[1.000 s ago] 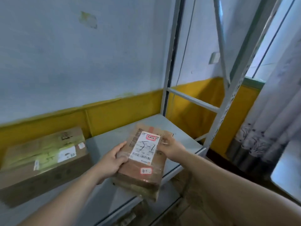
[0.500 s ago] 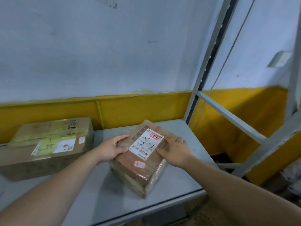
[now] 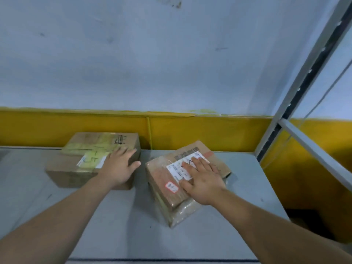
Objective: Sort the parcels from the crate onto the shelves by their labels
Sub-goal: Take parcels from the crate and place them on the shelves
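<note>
Though askew on the shelf [image 3: 190, 237], a tape-wrapped, white-labelled brown parcel [image 3: 162, 178].

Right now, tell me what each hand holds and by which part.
Nothing is gripped. The left hand lies flat on the taped box, at its right end; the right hand lies flat on the label of the wrapped parcel.

Two brown boxes sit on the gray shelf [image 3: 114, 216]. The left hand [image 3: 118, 166] lies flat on the left box [image 3: 76, 164]. The right hand [image 3: 204, 180] lies flat on the taped box [image 3: 163, 180], mid frame.
</note>
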The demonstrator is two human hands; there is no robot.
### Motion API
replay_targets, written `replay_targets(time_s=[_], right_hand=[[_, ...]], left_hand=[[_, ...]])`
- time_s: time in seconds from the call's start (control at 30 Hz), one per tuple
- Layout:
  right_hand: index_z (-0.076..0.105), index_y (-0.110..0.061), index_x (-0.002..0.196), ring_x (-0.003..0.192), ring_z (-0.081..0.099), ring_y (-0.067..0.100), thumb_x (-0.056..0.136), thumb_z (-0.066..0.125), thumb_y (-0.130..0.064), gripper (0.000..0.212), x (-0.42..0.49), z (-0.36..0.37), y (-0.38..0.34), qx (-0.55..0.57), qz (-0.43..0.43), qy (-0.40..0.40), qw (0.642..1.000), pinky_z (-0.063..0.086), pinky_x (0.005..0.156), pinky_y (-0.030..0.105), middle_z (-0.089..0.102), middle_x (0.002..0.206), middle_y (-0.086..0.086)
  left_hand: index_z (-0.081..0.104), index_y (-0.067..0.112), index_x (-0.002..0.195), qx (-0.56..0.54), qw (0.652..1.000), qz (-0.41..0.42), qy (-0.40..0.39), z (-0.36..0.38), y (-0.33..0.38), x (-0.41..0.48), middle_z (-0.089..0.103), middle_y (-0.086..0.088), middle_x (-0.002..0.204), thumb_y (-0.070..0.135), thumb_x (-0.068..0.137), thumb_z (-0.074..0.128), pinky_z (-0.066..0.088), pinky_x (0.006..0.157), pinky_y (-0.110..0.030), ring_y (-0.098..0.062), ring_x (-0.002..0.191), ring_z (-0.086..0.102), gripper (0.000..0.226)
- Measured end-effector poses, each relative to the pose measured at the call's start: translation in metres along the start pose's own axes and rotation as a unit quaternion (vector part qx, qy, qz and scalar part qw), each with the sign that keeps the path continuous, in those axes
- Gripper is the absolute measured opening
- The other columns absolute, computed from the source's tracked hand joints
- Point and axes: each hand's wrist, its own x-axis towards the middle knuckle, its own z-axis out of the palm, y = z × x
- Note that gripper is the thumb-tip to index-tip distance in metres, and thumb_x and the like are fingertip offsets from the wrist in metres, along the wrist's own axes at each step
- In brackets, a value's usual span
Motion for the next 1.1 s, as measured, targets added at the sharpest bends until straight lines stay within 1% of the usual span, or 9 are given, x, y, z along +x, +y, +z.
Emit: replay_targets(time_s=[0.1,0.17,0.23,0.33,0.43,0.63,0.77,0.93,1.1], right_hand=[[0.008,-0.036,0.157,0.152,-0.006,0.020,0.096,0.024,-0.062,0.068,0.018,0.001,-0.014,0.018,0.031,0.012,0.999,-0.006,0.121,0.044,-0.001,0.167,0.001],[0.009,-0.036,0.157,0.152,-0.005,0.021,0.095,0.024,-0.062,0.069,0.028,0.002,-0.020,0.029,0.050,0.017,0.998,-0.005,0.121,0.044,0.001,0.167,0.001],[0.009,-0.036,0.157,0.152,-0.005,0.021,0.095,0.024,-0.062,0.068,0.037,0.001,-0.025,0.035,0.064,0.023,0.997,-0.005,0.122,0.045,0.001,0.167,0.002],[0.010,-0.035,0.157,0.152,-0.005,0.021,0.096,0.023,-0.063,0.068,0.047,0.000,-0.033,0.034,0.087,0.030,0.995,-0.003,0.122,0.046,0.002,0.166,0.002],[0.010,-0.035,0.157,0.152,-0.004,0.022,0.095,0.022,-0.063,0.068,0.057,-0.001,-0.041,0.034,0.110,0.032,0.993,-0.002,0.122,0.048,0.002,0.166,0.002],[0.011,-0.032,0.158,0.152,-0.002,0.027,0.095,0.020,-0.061,0.069,0.075,-0.005,-0.068,0.040,0.160,0.036,0.986,-0.001,0.120,0.052,0.003,0.166,0.006],[0.008,-0.029,0.158,0.152,-0.003,0.031,0.096,0.016,-0.060,0.070,0.078,-0.005,-0.087,0.047,0.189,0.031,0.980,-0.002,0.120,0.054,0.001,0.166,0.009],[0.003,-0.025,0.159,0.152,-0.007,0.032,0.097,0.013,-0.060,0.071,0.072,-0.003,-0.101,0.061,0.202,0.021,0.977,-0.003,0.119,0.055,-0.004,0.166,0.011],[0.002,-0.024,0.159,0.151,-0.007,0.034,0.098,0.012,-0.060,0.072,0.073,0.000,-0.115,0.052,0.215,0.019,0.975,-0.002,0.118,0.056,-0.004,0.166,0.013]], left_hand=[[0.029,0.029,0.150,0.019,0.997,-0.060,-0.039,0.000,-0.027,0.016,0.013,-0.002,0.162,0.055,0.097,0.039,0.014,0.117,-0.054,-0.027,0.149,0.007,0.061],[0.025,0.035,0.151,0.009,0.995,-0.076,-0.060,-0.002,-0.042,0.027,0.008,0.002,0.163,0.061,0.095,0.037,0.011,0.116,-0.059,-0.028,0.149,0.003,0.063],[0.017,0.040,0.152,0.024,0.992,-0.090,-0.087,-0.005,-0.054,0.037,0.000,0.006,0.163,0.069,0.092,0.033,0.006,0.115,-0.061,-0.027,0.150,-0.002,0.068],[-0.002,0.047,0.151,0.057,0.986,-0.091,-0.127,0.000,-0.066,0.042,-0.014,0.011,0.162,0.079,0.086,0.020,0.000,0.113,-0.065,-0.029,0.149,-0.010,0.076],[-0.010,0.048,0.149,0.050,0.987,-0.080,-0.129,0.011,-0.071,0.043,-0.020,0.010,0.160,0.082,0.083,0.013,-0.001,0.112,-0.067,-0.031,0.148,-0.013,0.078],[-0.007,0.048,0.150,0.052,0.988,-0.076,-0.124,0.015,-0.075,0.048,-0.019,0.011,0.160,0.083,0.082,0.013,0.001,0.111,-0.069,-0.032,0.148,-0.013,0.079],[-0.007,0.047,0.150,0.040,0.990,-0.067,-0.119,0.014,-0.078,0.046,-0.021,0.012,0.159,0.085,0.080,0.011,-0.001,0.111,-0.070,-0.032,0.148,-0.014,0.081],[-0.007,0.046,0.151,0.030,0.988,-0.093,-0.119,0.006,-0.097,0.047,-0.017,0.014,0.160,0.086,0.080,0.013,-0.002,0.110,-0.070,-0.033,0.148,-0.012,0.084],[-0.007,0.046,0.151,0.027,0.988,-0.084,-0.130,0.003,-0.105,0.050,-0.019,0.015,0.159,0.087,0.079,0.013,-0.002,0.110,-0.070,-0.033,0.147,-0.014,0.085]])
